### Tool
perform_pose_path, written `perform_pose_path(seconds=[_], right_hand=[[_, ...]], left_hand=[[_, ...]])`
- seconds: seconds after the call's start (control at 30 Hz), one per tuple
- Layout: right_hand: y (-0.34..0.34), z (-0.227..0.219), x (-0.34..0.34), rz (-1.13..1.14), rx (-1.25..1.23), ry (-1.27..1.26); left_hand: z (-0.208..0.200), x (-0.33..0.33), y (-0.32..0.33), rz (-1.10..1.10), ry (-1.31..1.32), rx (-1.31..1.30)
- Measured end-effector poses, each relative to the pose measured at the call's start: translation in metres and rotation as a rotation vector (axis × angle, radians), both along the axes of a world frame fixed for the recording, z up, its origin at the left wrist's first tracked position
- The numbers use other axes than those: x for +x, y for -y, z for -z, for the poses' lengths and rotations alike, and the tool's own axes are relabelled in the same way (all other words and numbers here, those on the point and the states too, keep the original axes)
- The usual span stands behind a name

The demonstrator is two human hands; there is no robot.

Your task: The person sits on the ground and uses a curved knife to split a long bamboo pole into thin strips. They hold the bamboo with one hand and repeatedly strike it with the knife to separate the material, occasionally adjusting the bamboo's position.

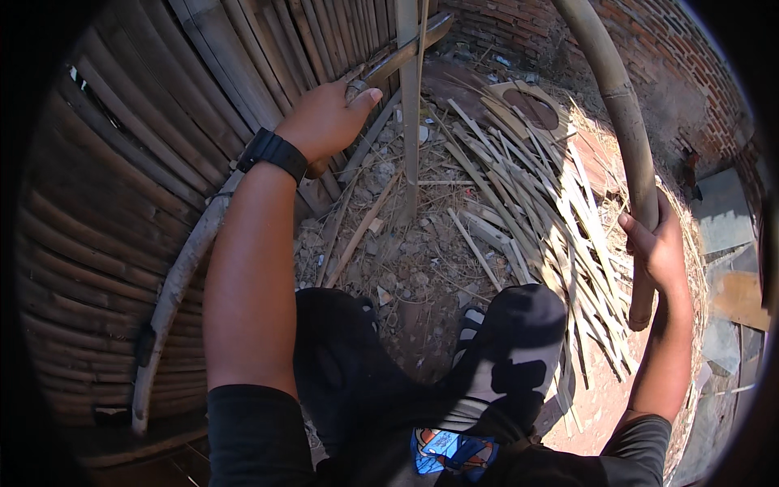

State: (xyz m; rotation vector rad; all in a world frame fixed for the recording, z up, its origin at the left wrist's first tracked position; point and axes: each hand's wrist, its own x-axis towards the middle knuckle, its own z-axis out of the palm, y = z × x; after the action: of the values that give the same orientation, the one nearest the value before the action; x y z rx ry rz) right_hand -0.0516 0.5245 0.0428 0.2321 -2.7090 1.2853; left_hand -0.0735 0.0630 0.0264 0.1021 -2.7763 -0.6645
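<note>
My left hand (pixel 329 122), with a black watch on its wrist, is closed around the handle of a machete (pixel 430 36). The blade points away to the upper right and crosses a pale upright strip of wood or bamboo (pixel 409 105). Most of the handle is hidden in my fist; its butt shows below. On the right, my right hand (pixel 661 247) grips a thick bamboo pole (pixel 621 101) near its lower end. The pole rises past the upper edge of the view and looks bent there.
A bamboo-slat wall (pixel 122 211) stands close on my left, with a curved pole (pixel 174 284) against it. Split bamboo strips (pixel 519 187) lie heaped before my knees on rubble-strewn ground. A brick wall (pixel 682 49) is behind, and grey sheets (pixel 725 211) lie at right.
</note>
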Motion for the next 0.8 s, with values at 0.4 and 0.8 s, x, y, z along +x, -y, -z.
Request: perform_pose_path(seconds=[0.4,0.8], right_hand=[[-0.001,0.095,-0.051,-0.28,0.493,0.124],[0.005,0.085,-0.054,-0.178,-0.027,0.195]], left_hand=[[0.037,-0.03,-0.002,-0.034,0.216,-0.097],[0.09,-0.047,0.004,-0.096,0.13,-0.011]])
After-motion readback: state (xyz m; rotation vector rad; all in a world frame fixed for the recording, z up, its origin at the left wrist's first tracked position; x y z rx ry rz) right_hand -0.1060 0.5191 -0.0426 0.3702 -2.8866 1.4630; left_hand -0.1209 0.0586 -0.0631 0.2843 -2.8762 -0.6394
